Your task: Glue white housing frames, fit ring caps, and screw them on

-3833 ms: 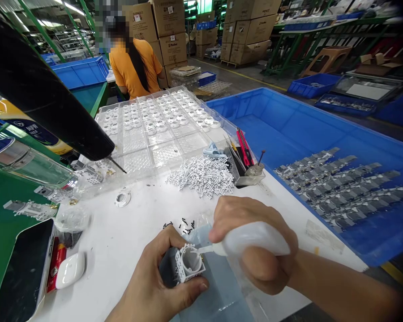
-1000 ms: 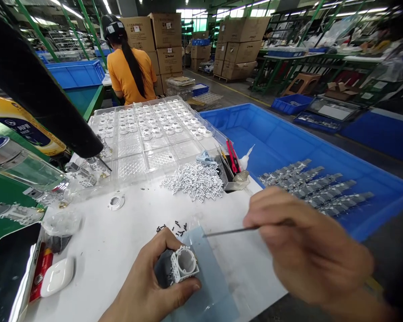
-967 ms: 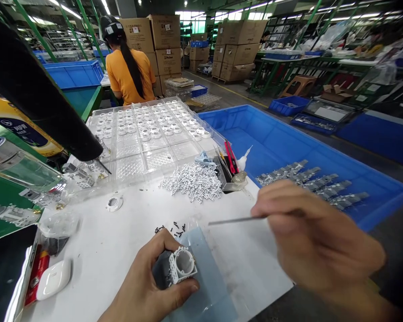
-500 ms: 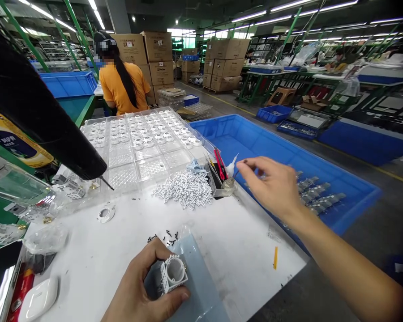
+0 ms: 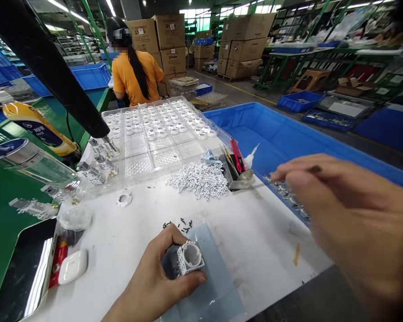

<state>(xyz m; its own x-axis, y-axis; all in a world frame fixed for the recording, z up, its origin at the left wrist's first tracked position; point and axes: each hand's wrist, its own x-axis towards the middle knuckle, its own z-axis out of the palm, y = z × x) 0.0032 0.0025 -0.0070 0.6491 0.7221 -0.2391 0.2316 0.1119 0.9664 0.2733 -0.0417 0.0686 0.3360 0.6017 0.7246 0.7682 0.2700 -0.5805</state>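
My left hand [image 5: 161, 273] is closed around a small white plastic housing [image 5: 190, 256] with a round opening facing up. It holds the housing just over a blue plastic bag [image 5: 210, 268] on the white tabletop. On the right, my right hand [image 5: 342, 210] is raised and blurred, its thumb and fingers pinched on a thin dark tool [image 5: 315, 169]; its exact kind is not clear. Loose black screws [image 5: 184, 225] lie behind the left hand. Farther back is a heap of small white pins [image 5: 201, 179], and a single white ring [image 5: 124, 199] sits to the left.
A tool holder [image 5: 237, 179] stands at the table's right edge. A clear tray [image 5: 137, 167] holds white rings. A black electric screwdriver [image 5: 70, 85] hangs at upper left. A phone [image 5: 27, 268] and white case [image 5: 73, 267] lie left; a blue bin [image 5: 255, 112] stands right. One person sits ahead.
My right hand has moved from beside the tool holder rightward and nearer to me, still pinching the thin tool. The view has shifted; my left hand keeps hold of the white housing.
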